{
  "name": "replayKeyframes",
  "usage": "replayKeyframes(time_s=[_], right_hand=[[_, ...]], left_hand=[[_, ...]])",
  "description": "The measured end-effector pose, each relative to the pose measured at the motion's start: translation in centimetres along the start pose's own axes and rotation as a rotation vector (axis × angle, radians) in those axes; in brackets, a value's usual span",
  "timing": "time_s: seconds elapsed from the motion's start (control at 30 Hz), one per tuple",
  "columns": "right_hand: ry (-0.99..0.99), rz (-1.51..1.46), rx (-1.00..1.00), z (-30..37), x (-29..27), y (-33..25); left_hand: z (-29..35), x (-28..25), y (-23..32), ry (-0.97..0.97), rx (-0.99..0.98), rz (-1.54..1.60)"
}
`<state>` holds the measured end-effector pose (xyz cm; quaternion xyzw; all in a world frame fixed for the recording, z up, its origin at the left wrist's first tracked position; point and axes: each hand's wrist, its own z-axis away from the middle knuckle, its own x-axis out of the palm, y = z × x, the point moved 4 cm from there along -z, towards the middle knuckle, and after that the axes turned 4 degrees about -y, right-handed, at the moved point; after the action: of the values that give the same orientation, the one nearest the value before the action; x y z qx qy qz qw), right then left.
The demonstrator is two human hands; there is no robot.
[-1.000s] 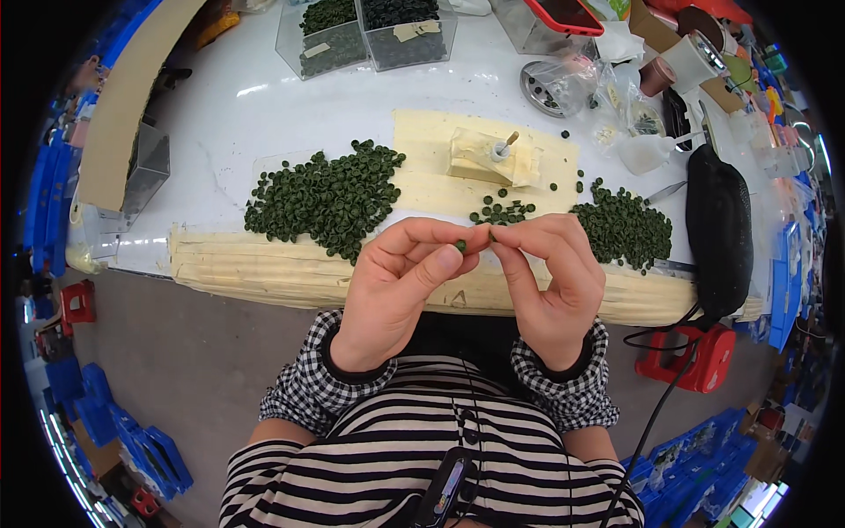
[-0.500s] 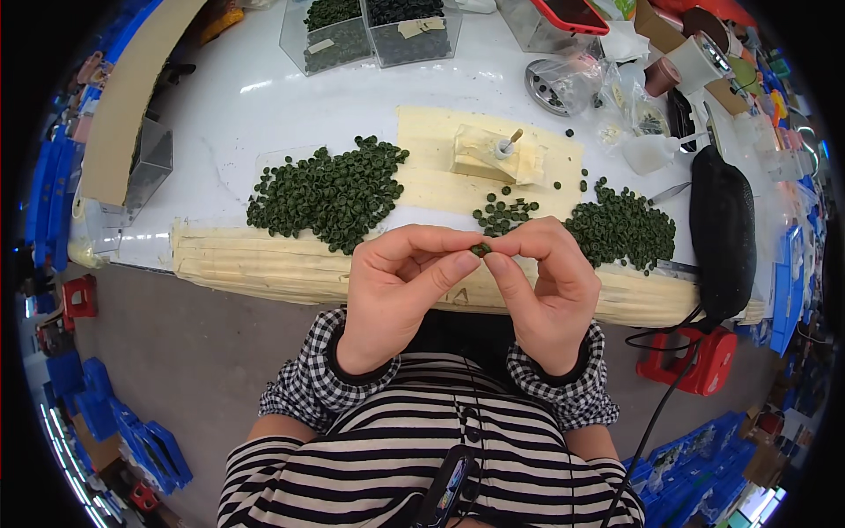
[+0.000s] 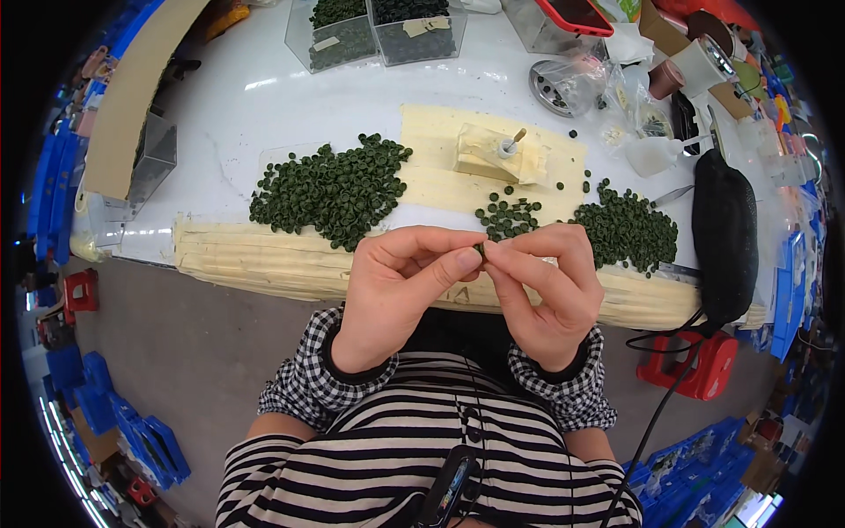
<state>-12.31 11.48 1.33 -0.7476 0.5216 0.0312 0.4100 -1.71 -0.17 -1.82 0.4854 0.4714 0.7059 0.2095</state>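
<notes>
Between my two hands, over the near edge of the table, is one small dark green disc (image 3: 479,250), like a button or cap. My left hand (image 3: 393,295) pinches it between thumb and forefinger. From the other side, my right hand (image 3: 547,295) has its fingertips closed against the same disc, which they partly cover. A large heap of similar green discs (image 3: 330,194) lies beyond my left hand. Another heap (image 3: 627,229) is off to the right. A small loose group (image 3: 508,217) sits just past my fingertips.
A taped block (image 3: 493,157) with a small upright stick stands on a cream-taped patch. Clear bins (image 3: 421,40) of green and dark pieces are at the back. A black padded sleeve (image 3: 724,233) lies at right, beside tweezers (image 3: 672,195). Cream padding (image 3: 264,260) lines the near edge.
The disc has turned between my fingertips and now shows more edge-on. My right fingers have shifted slightly around it; the heaps look the same.
</notes>
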Motion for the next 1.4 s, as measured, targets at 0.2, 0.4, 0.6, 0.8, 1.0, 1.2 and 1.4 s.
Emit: replayKeyframes(time_s=[0.2,0.4,0.6,0.8,1.0,1.2,1.4], right_hand=[[-0.064,-0.172,0.135,0.7,0.2,0.5],[-0.070,-0.295,0.233,1.2,0.4,0.7],[-0.096,-0.010,-0.010,0.4,-0.1,-0.2],[-0.072,-0.213,0.129,1.0,-0.1,0.5],[-0.082,-0.214,0.129,0.9,0.0,0.4],[-0.082,-0.225,0.110,0.8,0.1,0.4],[-0.087,-0.246,0.083,0.8,0.3,0.3]], left_hand=[[0.0,0.0,0.5,0.028,0.154,-0.176],[0.1,0.2,1.5,-0.008,0.348,-0.517],[0.1,0.0,1.0,0.009,0.252,-0.342],[-0.1,0.3,1.5,-0.044,0.338,-0.454],[0.2,0.2,1.0,-0.013,0.231,-0.247],[0.0,-0.2,0.8,-0.032,0.285,-0.292],[-0.1,-0.2,0.9,-0.037,0.322,-0.372]])
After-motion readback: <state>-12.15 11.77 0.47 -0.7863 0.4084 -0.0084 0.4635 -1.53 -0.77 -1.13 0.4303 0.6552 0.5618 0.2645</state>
